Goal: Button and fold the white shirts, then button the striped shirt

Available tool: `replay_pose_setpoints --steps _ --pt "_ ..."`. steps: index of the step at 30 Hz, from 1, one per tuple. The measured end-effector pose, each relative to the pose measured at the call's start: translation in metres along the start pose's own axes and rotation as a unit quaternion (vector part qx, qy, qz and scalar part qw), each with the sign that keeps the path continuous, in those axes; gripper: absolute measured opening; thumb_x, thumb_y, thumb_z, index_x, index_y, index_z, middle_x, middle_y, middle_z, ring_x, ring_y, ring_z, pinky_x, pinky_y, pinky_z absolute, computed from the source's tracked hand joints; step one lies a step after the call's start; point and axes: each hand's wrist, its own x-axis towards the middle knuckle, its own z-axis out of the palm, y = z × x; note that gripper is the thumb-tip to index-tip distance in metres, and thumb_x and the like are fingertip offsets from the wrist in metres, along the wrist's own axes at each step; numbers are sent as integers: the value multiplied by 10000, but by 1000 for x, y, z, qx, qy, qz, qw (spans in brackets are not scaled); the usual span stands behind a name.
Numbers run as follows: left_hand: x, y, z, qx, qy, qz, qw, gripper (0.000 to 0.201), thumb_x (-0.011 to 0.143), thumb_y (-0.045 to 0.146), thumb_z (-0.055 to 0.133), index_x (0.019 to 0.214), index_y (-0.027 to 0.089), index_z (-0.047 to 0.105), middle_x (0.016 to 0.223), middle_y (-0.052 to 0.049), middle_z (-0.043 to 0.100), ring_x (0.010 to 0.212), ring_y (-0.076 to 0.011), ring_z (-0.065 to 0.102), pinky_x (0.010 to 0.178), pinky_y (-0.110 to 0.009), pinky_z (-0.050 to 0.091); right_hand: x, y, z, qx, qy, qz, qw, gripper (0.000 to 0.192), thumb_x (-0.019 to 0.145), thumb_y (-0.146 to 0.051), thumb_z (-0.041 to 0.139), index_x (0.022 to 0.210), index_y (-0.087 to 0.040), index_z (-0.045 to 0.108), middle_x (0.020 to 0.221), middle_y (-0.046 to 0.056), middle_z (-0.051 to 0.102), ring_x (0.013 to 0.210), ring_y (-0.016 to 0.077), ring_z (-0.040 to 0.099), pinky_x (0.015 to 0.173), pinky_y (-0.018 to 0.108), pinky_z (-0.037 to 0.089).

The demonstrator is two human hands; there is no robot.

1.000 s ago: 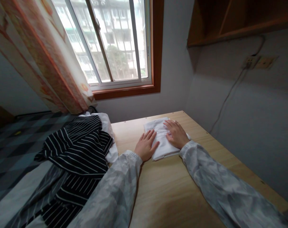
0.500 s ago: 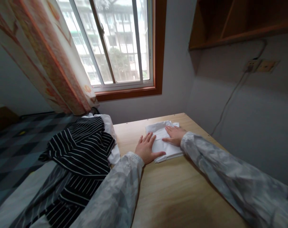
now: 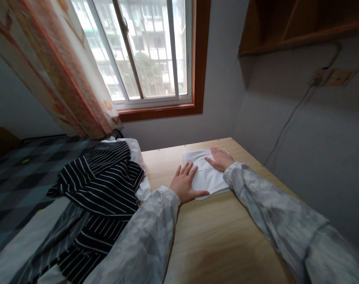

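A folded white cloth (image 3: 210, 179), perhaps a garment, lies flat on the light wooden table (image 3: 209, 236). My left hand (image 3: 185, 183) rests on its left side, fingers spread and thumb pointing right along the near part. On the far right part of the cloth lies my right hand (image 3: 222, 158), palm down with the fingers stretched out. Neither hand grips the fabric; both press on it from above. The cloth's far right corner is partly covered by the right hand.
Left of the table, a black garment with white stripes (image 3: 105, 181) is heaped over white fabric (image 3: 142, 191) on a checked bed cover (image 3: 10, 177). A window (image 3: 155, 59) with a curtain (image 3: 69, 79) is ahead. A cable (image 3: 288, 120) hangs from a wall socket at right, below a shelf (image 3: 303, 43).
My right hand has slid slightly away from me over the cloth, whose top now looks flatter. My left hand stays nearly in place. The view has shifted a little.
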Motion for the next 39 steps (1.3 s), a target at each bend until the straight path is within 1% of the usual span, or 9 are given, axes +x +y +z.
replay_pose_setpoints --steps 6,11,16,19,22,24,28,34,39 --pt "1 8 -14 -54 -36 151 986 856 813 667 861 1570 343 630 1707 -108 518 1594 -381 465 1378 -592 241 -3 12 -24 21 82 -40 996 724 1047 -586 503 1624 -152 546 1707 173 504 1611 355 414 1373 526 199" --pt "4 6 -15 -64 -26 181 981 540 842 248 749 1373 345 765 1575 -53 660 1486 -326 585 1350 -543 314 -24 54 -27 117 67 14 991 557 1045 -518 482 1452 -211 706 1558 149 663 1462 326 583 1268 522 398" --pt "7 -14 -11 -30 91 15 995 402 885 75 591 1134 294 819 1303 -46 804 1246 -318 693 1171 -540 476 -54 62 -24 197 164 19 966 455 1016 -490 447 1006 -220 813 1150 120 825 1117 300 734 1025 421 555" --pt "7 -22 -12 -23 180 -90 979 341 882 53 576 980 281 809 1261 -52 810 1211 -340 687 1146 -572 470 -65 51 -29 182 160 57 968 458 1012 -506 463 802 -230 761 847 83 789 841 281 724 809 379 559" --pt "7 -18 -17 -50 189 -64 979 264 935 135 590 1026 272 796 1286 -64 794 1206 -324 693 1147 -537 482 -67 40 -34 134 197 -5 971 312 960 -424 536 891 -221 762 920 103 772 918 298 711 923 412 556" --pt "6 -11 -20 -64 126 10 990 221 946 305 696 1145 266 784 1331 -88 774 1229 -329 693 1165 -516 479 -65 34 -34 124 214 -71 966 292 894 -324 565 1076 -201 758 1148 141 766 1131 321 692 1083 440 519" --pt "6 0 -21 -37 32 86 995 595 824 564 851 1322 261 731 1459 -135 713 1361 -367 643 1270 -542 384 -63 33 -32 127 132 -147 972 446 814 -215 602 1243 -208 719 1391 131 710 1320 327 628 1203 476 453" --pt "7 -17 -19 -4 86 67 994 354 854 241 742 1207 257 768 1361 -77 769 1280 -302 698 1239 -527 447 -69 41 -29 102 147 -188 966 242 896 -283 711 1133 -253 754 1153 108 723 1106 328 662 1008 468 537" --pt "3 -44 -21 -63 74 71 993 451 816 66 591 1161 271 797 1300 -23 797 1193 -229 750 1077 -380 594 -75 37 -35 22 154 -187 970 125 955 -357 725 1007 -246 746 1029 117 739 1025 336 664 965 493 533"
